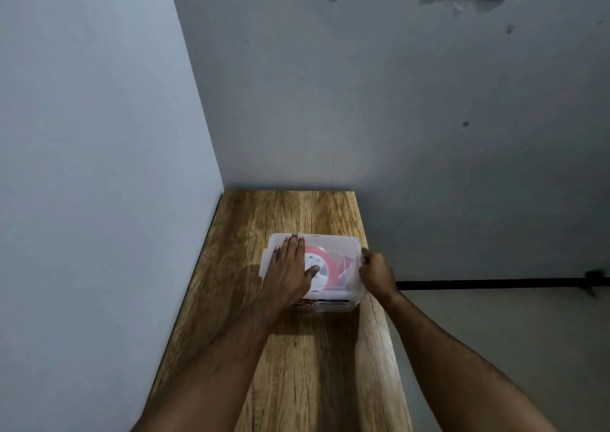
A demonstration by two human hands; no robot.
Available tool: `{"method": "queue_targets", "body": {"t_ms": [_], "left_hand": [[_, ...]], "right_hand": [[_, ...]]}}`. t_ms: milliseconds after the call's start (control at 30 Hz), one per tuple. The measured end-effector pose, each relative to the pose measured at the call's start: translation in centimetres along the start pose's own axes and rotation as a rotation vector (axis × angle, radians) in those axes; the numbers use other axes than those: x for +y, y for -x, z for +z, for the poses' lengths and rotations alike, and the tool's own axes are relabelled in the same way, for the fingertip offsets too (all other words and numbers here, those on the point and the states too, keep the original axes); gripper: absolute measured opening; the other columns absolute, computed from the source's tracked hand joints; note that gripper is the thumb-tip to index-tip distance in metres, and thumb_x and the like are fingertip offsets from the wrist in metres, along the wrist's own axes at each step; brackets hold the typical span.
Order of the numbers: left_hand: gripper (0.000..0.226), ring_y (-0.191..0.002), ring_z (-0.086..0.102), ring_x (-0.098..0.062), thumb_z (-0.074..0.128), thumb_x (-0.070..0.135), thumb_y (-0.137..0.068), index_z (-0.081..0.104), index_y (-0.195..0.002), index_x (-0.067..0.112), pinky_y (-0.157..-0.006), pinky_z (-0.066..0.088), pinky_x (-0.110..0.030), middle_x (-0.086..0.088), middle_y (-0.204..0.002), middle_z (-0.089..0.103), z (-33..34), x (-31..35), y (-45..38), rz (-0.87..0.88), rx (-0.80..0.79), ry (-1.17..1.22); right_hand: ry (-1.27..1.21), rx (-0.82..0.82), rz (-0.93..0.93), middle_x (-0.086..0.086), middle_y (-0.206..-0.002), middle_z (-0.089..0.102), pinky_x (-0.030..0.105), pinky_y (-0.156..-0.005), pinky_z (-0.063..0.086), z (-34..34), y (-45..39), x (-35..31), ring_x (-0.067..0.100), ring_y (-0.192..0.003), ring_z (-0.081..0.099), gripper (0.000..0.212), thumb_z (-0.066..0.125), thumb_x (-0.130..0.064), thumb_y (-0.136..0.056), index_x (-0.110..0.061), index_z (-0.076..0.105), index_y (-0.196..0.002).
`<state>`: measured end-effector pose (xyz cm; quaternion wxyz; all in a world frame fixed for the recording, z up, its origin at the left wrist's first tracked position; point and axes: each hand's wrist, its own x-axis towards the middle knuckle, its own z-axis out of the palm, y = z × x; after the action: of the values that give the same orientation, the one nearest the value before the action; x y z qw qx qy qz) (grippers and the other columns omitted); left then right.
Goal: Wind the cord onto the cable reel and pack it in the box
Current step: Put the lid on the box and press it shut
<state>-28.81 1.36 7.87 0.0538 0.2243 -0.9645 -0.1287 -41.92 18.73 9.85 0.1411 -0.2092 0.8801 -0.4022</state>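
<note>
A: While the head view is all there is to log, note position first: the clear plastic box (313, 271) sits on the bench (297, 365) towards the far end, its right side near the bench's right edge, well short of the back edge against the wall (396, 101).

B: And the reel?

A: The red and white cable reel (321, 263) lies inside, seen through the translucent lid (333, 245). No loose cord shows.

B: Hands?

A: The left hand (288, 266) lies flat and spread on the lid's left half, palm down. The right hand (376, 271) is curled, fingertips pinching the box's right edge (a clasp there, probably; too blurred to confirm).

B: Handling?

A: My estimate: thin plastic, light, slightly flexible, smooth enough to slide on the wood, so pressing down steadies it. The reel looks rigid, with modest weight. Best holds are the short ends, under the rim.

B: Labels?

A: A sticker (330, 302) with dark and orange bands on the near wall; the text is unreadable.
</note>
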Motion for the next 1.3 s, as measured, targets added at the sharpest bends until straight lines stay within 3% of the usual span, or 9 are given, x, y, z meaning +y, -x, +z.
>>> {"method": "queue_targets", "body": {"t_ms": [167,400,500,600,767,933,1000,1100,1300], "left_hand": [[0.121,-0.160,-0.007,-0.023,-0.031,0.082,-0.071,-0.003,-0.164,0.009,-0.127,-0.007,-0.043,-0.009,-0.173,-0.006,1.1,-2.0,-1.6,0.000,-0.054,-0.103],[0.104,-0.160,-0.004,-0.024,-0.004,0.078,-0.087,0.001,-0.164,0.008,-0.127,-0.006,-0.044,-0.011,-0.173,-0.003,1.1,-2.7,-2.8,-0.022,-0.068,-0.152],[0.105,-0.160,-0.004,-0.024,-0.004,0.077,-0.085,0.000,-0.164,0.008,-0.128,-0.006,-0.044,-0.011,-0.173,-0.004,1.1,-2.9,-3.0,-0.020,-0.065,-0.152],[0.106,-0.160,-0.005,-0.024,-0.007,0.076,-0.083,-0.001,-0.164,0.008,-0.129,-0.005,-0.044,-0.011,-0.173,-0.004,1.2,-2.8,-3.0,-0.011,-0.048,-0.154],[0.106,-0.160,-0.005,-0.023,-0.014,0.077,-0.084,0.000,-0.164,0.009,-0.127,-0.009,-0.043,-0.011,-0.173,-0.004,1.4,-2.7,-3.2,-0.012,-0.028,-0.135],[0.103,-0.160,-0.002,-0.025,-0.002,0.077,-0.087,0.001,-0.164,0.009,-0.128,-0.006,-0.044,-0.012,-0.173,-0.001,1.7,-3.0,-3.5,-0.026,-0.022,-0.138],[0.104,-0.160,-0.002,-0.026,-0.003,0.078,-0.087,0.000,-0.164,0.008,-0.127,-0.007,-0.044,-0.012,-0.173,-0.001,1.7,-3.2,-3.5,-0.025,-0.024,-0.143],[0.107,-0.160,-0.003,-0.025,-0.007,0.079,-0.085,0.000,-0.164,0.009,-0.128,-0.006,-0.044,-0.012,-0.173,-0.002,1.6,-3.2,-3.6,-0.029,-0.025,-0.152],[0.112,-0.160,-0.004,-0.024,-0.019,0.082,-0.080,-0.004,-0.164,0.009,-0.126,-0.008,-0.043,-0.011,-0.173,-0.004,1.4,-3.0,-3.5,-0.025,-0.027,-0.140]], "right_hand": [[-0.093,-0.041,-0.003,0.003,-0.105,0.066,0.022,-0.066,0.047,0.8,-1.7,-0.8,0.023,-0.101,0.064,0.041,0.043,0.006,-0.096,-0.005,0.066,-0.128],[-0.032,-0.026,0.012,0.015,-0.137,0.059,0.040,-0.093,0.051,2.6,-4.1,-0.7,0.034,-0.126,0.055,0.039,0.039,-0.026,-0.108,-0.007,0.051,-0.140],[0.447,0.007,-0.230,0.015,-0.162,0.031,0.059,-0.118,0.027,3.7,-5.1,-0.9,0.035,-0.150,0.025,0.064,0.023,-0.052,-0.106,-0.012,0.029,-0.155],[0.736,-0.131,-0.358,0.011,-0.171,0.005,0.063,-0.121,-0.001,5.0,-5.6,-2.1,0.030,-0.157,-0.002,0.088,-0.007,-0.067,-0.095,-0.011,0.012,-0.161],[0.844,-0.155,-0.352,0.013,-0.170,-0.002,0.071,-0.118,-0.001,6.2,-5.5,-2.2,0.034,-0.157,-0.005,0.109,-0.028,-0.073,-0.081,-0.008,0.006,-0.162],[0.371,-0.025,-0.094,0.015,-0.165,0.022,0.063,-0.116,0.028,5.3,-6.7,-2.0,0.039,-0.152,0.021,0.067,0.034,-0.053,-0.104,-0.016,0.021,-0.159],[0.005,-0.023,0.116,0.018,-0.148,0.047,0.053,-0.104,0.048,4.2,-7.0,-1.8,0.037,-0.131,0.050,0.057,0.056,-0.035,-0.101,-0.010,0.036,-0.149],[-0.430,-0.114,0.413,0.013,-0.123,0.063,0.041,-0.078,0.053,2.5,-6.5,-1.3,0.027,-0.101,0.061,0.058,0.074,-0.036,-0.090,-0.003,0.054,-0.133],[-0.450,-0.055,0.454,0.007,-0.094,0.070,0.036,-0.058,0.055,2.1,-6.3,-1.3,0.023,-0.080,0.066,0.047,0.087,-0.037,-0.077,-0.006,0.066,-0.104]]}}
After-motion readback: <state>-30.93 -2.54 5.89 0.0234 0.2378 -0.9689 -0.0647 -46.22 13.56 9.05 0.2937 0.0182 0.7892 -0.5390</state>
